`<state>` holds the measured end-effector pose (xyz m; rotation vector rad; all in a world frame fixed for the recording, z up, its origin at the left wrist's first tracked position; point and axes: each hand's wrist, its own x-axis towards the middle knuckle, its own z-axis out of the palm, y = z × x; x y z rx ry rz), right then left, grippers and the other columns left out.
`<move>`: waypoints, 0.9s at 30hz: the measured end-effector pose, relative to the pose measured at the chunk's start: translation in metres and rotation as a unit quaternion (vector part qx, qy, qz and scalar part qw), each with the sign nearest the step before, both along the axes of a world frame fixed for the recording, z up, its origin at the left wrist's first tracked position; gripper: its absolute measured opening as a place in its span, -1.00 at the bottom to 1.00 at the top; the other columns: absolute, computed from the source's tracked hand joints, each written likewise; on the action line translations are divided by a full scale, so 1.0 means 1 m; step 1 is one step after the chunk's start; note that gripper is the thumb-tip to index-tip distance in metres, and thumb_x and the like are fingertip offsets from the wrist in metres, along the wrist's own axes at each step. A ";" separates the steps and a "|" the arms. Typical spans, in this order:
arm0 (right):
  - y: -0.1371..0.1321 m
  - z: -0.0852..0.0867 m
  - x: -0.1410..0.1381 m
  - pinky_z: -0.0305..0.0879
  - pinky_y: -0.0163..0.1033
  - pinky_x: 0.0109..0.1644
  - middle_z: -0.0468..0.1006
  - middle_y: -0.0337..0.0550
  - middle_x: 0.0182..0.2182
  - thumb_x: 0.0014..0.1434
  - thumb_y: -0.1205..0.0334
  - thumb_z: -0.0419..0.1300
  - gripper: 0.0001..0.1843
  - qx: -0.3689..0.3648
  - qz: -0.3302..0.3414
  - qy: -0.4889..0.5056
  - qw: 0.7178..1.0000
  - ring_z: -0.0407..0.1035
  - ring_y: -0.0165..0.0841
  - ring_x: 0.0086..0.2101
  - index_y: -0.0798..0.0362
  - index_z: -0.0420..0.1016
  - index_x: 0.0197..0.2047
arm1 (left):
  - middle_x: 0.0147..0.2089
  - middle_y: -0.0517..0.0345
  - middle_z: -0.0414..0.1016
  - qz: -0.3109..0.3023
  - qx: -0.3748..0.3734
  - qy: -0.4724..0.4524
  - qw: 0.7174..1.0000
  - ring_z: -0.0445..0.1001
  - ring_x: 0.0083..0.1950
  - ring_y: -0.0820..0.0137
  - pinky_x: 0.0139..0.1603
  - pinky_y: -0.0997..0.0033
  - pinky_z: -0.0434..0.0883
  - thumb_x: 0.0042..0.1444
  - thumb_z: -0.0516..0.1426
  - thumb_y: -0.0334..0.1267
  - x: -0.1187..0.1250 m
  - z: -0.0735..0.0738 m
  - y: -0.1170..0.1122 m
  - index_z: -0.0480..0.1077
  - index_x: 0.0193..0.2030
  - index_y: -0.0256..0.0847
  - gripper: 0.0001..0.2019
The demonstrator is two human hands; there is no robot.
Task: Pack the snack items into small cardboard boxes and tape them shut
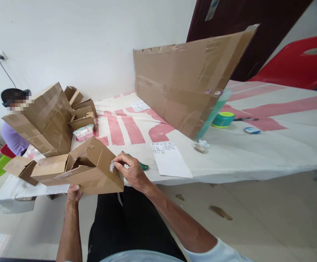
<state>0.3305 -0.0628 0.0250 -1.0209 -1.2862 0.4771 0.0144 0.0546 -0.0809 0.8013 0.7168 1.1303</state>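
A brown cardboard box (101,178) with raised top flaps is tilted at the table's near edge. My left hand (73,193) is closed on its lower near edge, thumb on the outside. Against the right end of the box is a small white printed label (111,166). My right hand (131,171) pinches this label at its edge with thumb and fingertips. Part of a green object (144,166) shows behind my right hand, mostly hidden. To the right lies a white sheet (171,163) with several small printed marks along its top.
A large cardboard panel (175,87) stands across the table. More cardboard boxes (52,116) and a pack of wipes (84,132) are at the left, near a seated person (12,134). At the right are a teal tape roll (223,119) and a red chair (297,65).
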 end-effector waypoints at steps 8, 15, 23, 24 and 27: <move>0.000 0.001 0.000 0.29 -0.21 -0.26 0.47 -0.25 -0.44 0.33 0.22 0.14 -0.83 -0.018 -0.010 -0.026 0.999 0.33 -0.33 -0.40 -0.05 0.37 -0.35 | -0.35 0.11 0.73 -0.008 -0.003 -0.001 1.000 0.73 -0.27 0.05 -0.04 0.04 0.68 -0.50 0.51 -0.36 -0.001 0.001 0.001 0.65 -0.18 -0.17 -0.44; -0.001 0.000 -0.002 0.29 -0.19 -0.22 0.45 -0.23 -0.40 0.38 0.21 0.10 -0.83 -0.011 -0.013 -0.048 0.999 0.32 -0.31 -0.38 -0.08 0.31 -0.31 | -0.36 0.13 0.73 -0.008 0.001 0.001 1.000 0.73 -0.26 0.05 -0.02 0.03 0.68 -0.50 0.50 -0.37 0.001 0.003 -0.001 0.63 -0.18 -0.16 -0.43; -0.003 -0.003 -0.002 0.35 -0.18 -0.20 0.56 -0.19 -0.31 0.35 0.14 0.19 -0.90 -0.034 0.000 0.017 0.999 0.39 -0.31 -0.34 -0.04 0.46 -0.17 | -0.31 0.14 0.74 -0.008 0.009 0.005 1.000 0.74 -0.23 0.07 -0.05 0.05 0.69 -0.48 0.51 -0.31 0.000 0.002 -0.001 0.63 -0.17 -0.13 -0.43; -0.003 -0.004 -0.001 0.35 -0.18 -0.20 0.56 -0.19 -0.31 0.34 0.13 0.21 -0.89 -0.036 0.001 0.023 0.999 0.39 -0.31 -0.34 -0.04 0.47 -0.16 | -0.30 0.13 0.74 -0.009 0.010 0.007 1.000 0.74 -0.23 0.06 -0.05 0.05 0.69 -0.46 0.50 -0.30 0.000 0.002 -0.001 0.63 -0.17 -0.13 -0.45; -0.002 -0.003 -0.001 0.33 -0.20 -0.22 0.53 -0.22 -0.37 0.33 0.12 0.22 -0.87 -0.037 0.010 0.025 0.999 0.37 -0.32 -0.36 -0.03 0.48 -0.23 | -0.32 0.12 0.74 -0.012 0.010 0.011 1.000 0.74 -0.24 0.05 -0.03 0.01 0.68 -0.43 0.50 -0.30 -0.001 0.002 -0.001 0.62 -0.17 -0.14 -0.46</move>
